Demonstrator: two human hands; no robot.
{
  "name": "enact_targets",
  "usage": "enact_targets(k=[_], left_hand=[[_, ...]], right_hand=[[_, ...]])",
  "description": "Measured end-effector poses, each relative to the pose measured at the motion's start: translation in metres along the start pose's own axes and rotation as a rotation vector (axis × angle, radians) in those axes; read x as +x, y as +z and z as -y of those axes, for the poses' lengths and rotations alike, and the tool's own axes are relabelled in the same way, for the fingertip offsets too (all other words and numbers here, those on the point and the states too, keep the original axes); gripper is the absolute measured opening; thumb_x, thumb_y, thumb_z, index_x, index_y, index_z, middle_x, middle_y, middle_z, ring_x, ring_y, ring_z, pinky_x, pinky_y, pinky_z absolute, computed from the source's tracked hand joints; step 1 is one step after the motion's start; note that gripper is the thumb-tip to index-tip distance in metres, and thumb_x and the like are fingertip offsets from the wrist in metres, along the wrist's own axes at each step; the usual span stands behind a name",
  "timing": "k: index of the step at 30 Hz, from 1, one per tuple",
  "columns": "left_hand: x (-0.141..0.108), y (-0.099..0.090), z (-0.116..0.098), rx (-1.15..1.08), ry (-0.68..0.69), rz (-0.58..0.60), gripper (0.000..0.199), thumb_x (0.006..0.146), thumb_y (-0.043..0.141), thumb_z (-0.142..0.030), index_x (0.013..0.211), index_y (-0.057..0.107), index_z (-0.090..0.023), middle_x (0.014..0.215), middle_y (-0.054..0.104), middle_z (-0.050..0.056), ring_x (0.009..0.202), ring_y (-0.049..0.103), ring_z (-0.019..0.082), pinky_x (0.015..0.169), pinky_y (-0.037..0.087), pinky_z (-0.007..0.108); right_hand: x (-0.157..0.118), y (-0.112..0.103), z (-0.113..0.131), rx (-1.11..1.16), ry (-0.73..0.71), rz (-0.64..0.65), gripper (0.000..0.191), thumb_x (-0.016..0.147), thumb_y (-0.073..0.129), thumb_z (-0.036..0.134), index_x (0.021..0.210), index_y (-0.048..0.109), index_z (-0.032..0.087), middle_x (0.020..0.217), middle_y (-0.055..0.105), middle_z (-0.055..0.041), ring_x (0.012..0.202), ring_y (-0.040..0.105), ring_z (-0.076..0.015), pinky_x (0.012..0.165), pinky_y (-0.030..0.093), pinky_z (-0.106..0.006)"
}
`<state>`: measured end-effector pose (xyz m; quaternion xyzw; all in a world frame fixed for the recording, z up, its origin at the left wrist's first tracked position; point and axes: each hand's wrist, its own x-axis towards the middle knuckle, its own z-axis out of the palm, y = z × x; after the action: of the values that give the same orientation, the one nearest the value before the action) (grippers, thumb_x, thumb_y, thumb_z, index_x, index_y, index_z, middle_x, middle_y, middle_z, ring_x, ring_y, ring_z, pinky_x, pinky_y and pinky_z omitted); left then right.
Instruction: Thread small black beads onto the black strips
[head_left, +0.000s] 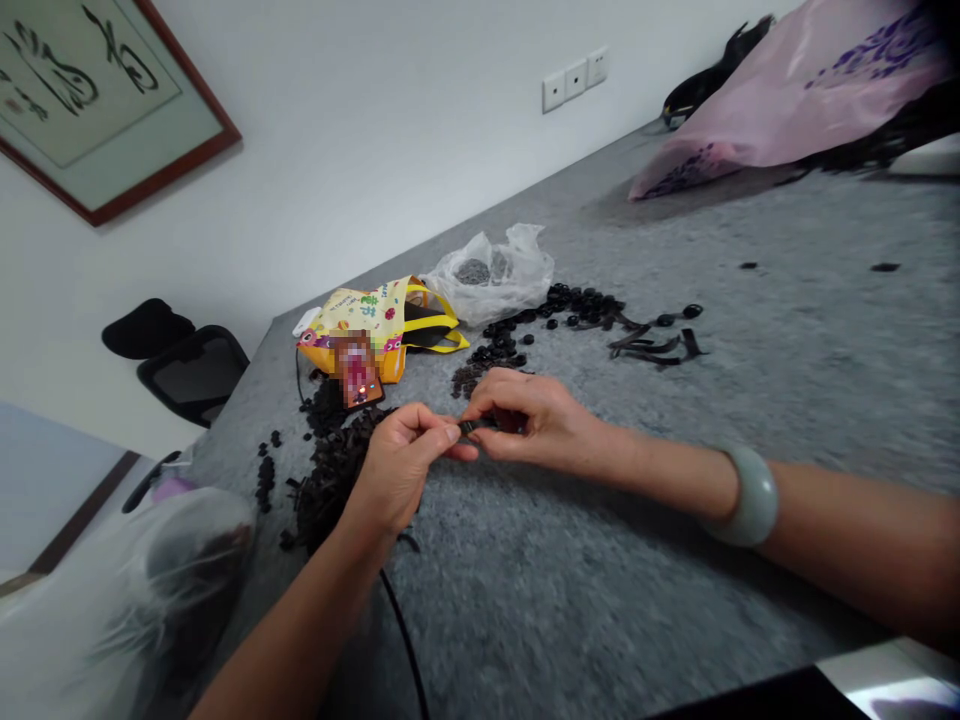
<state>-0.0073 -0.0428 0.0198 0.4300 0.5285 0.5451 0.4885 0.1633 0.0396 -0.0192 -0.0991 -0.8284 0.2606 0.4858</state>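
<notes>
My left hand [401, 455] and my right hand [536, 418] meet over the grey tabletop, fingertips pinched around one small dark piece [469, 427]. Its exact kind is mostly hidden by the fingers. Just left of my left hand lies a heap of black strips [330, 480]. Beyond my right hand are small black round parts [501, 342], with a patch of tiny brown-black bits [471, 378] closer in. A few loose black strips [654, 347] rest farther right. A pale green bangle [752, 497] circles my right wrist.
A phone with a lit screen [361, 390] leans against a yellow patterned bag [360, 315]. Behind stands an open clear plastic bag [510, 275]. A pink bag [780, 110] lies at the back right. A black cable [405, 630] runs toward me; a wrapped bundle [127, 610] sits left.
</notes>
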Motion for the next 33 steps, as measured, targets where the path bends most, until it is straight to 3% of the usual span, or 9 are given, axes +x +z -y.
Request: enact_targets(k=[11, 17, 24, 33], left_hand=[[-0.001, -0.003, -0.002, -0.207, -0.127, 0.039, 0.024, 0.066, 0.077, -0.013, 0.061, 0.053, -0.015, 0.078, 0.074, 0.002, 0.071, 0.073, 0.013, 0.075, 0.055, 0.024], [0.000, 0.001, 0.001, -0.095, -0.102, 0.064, 0.026, 0.070, 0.083, -0.030, 0.084, 0.067, -0.015, 0.080, 0.074, 0.003, 0.065, 0.069, 0.014, 0.070, 0.054, 0.027], [0.005, -0.004, 0.009, 0.107, 0.023, 0.020, 0.021, 0.068, 0.084, -0.030, 0.070, 0.068, -0.016, 0.064, 0.065, -0.002, 0.058, 0.059, 0.009, 0.062, 0.045, 0.022], [0.005, -0.004, 0.006, -0.020, -0.070, 0.061, 0.025, 0.065, 0.086, -0.032, 0.068, 0.068, -0.016, 0.062, 0.061, -0.003, 0.058, 0.055, 0.008, 0.062, 0.043, 0.022]], right_hand=[[0.002, -0.003, 0.006, -0.028, 0.003, -0.012, 0.008, 0.085, 0.065, 0.014, 0.089, 0.071, 0.013, 0.079, 0.066, -0.0047, 0.073, 0.059, -0.0140, 0.062, 0.046, -0.024], [-0.001, -0.002, 0.000, -0.047, 0.018, -0.025, 0.008, 0.087, 0.067, 0.016, 0.093, 0.070, 0.013, 0.082, 0.064, -0.0037, 0.067, 0.056, -0.0106, 0.058, 0.044, -0.021], [-0.004, -0.003, -0.005, -0.085, -0.033, 0.058, 0.015, 0.092, 0.067, 0.019, 0.105, 0.071, 0.014, 0.091, 0.067, -0.0065, 0.080, 0.064, -0.0142, 0.069, 0.050, -0.024], [-0.003, 0.000, -0.004, -0.048, 0.033, 0.019, 0.009, 0.090, 0.067, 0.019, 0.096, 0.072, 0.016, 0.081, 0.065, -0.0025, 0.071, 0.060, -0.0118, 0.062, 0.047, -0.022]])
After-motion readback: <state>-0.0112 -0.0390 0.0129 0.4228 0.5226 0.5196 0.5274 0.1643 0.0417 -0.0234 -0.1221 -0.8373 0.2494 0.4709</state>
